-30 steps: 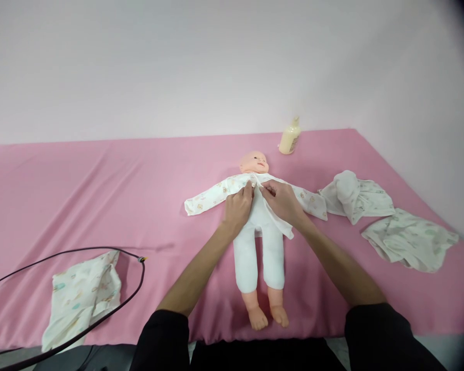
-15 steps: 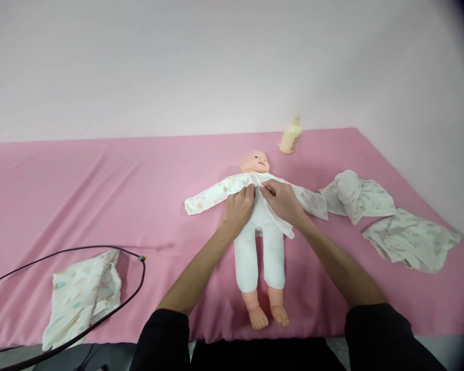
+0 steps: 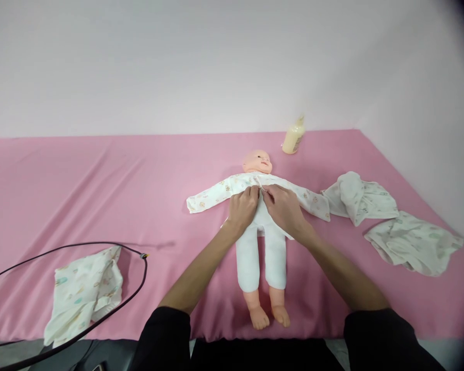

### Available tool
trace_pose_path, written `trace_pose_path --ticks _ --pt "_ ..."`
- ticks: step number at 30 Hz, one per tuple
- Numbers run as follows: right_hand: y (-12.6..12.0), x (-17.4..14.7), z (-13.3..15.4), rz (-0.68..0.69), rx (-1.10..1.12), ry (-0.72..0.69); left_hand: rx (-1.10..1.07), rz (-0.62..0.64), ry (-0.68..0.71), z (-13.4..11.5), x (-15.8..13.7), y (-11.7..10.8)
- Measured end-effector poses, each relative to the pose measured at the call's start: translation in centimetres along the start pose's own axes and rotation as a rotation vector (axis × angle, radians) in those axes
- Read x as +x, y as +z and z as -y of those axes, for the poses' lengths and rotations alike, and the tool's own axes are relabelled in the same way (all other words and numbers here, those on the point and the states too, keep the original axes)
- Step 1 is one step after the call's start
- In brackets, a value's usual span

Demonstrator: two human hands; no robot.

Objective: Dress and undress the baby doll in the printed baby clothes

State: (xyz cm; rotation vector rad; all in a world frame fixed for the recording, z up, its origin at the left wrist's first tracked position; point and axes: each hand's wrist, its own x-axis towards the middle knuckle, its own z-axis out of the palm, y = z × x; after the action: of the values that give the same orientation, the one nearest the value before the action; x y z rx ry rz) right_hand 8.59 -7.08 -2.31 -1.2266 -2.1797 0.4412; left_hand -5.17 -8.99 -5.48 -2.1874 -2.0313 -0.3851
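Observation:
A baby doll (image 3: pixel 257 162) lies on its back, its head toward the wall and its bare feet toward me. White leggings cover its legs, and a white printed baby shirt (image 3: pixel 216 194) is on its arms and chest, sleeves spread to both sides. Over the chest, my left hand (image 3: pixel 244 207) pinches the shirt's front edge. My right hand (image 3: pixel 284 206) is close beside it, closed on the other front edge just below the neckline. The fingertips nearly meet, and they hide the exact spot on the cloth that they grip.
A pump bottle (image 3: pixel 293 137) of pale yellow liquid stands near the wall. Crumpled baby clothes (image 3: pixel 365 198) and another printed cloth (image 3: pixel 415 243) lie at the right. At the left, a black cable (image 3: pixel 145 273) loops around a folded garment (image 3: pixel 83 288). Pink cloth (image 3: pixel 158 180) covers the table.
Both hands stay at the doll's chest, fingers a little closer together at the shirt front. The right front panel, earlier hanging loose toward the thigh, is now mostly hidden behind my right hand.

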Motion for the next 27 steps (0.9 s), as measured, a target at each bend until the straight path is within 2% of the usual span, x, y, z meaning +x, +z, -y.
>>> trace_pose_path --ticks 8,15,19,23,27 --pt "-0.5 0.2 0.4 0.017 0.171 0.096 -0.011 -0.011 -0.007 -0.1 0.0 0.1" --pt "-1.2 0.3 0.1 0.121 0.35 0.036 -0.034 -0.048 -0.011 0.1 0.0 0.4" --pt "-1.0 1.1 -1.1 0.149 0.549 0.167 -0.07 -0.098 -0.015 0.2 0.1 0.7" --pt "-0.3 1.9 -2.3 0.125 0.852 0.325 -0.12 -0.181 -0.037 0.3 0.3 1.1" --pt "0.6 2.2 -3.0 0.146 1.044 0.384 -0.165 -0.222 -0.028 0.5 0.3 1.4"
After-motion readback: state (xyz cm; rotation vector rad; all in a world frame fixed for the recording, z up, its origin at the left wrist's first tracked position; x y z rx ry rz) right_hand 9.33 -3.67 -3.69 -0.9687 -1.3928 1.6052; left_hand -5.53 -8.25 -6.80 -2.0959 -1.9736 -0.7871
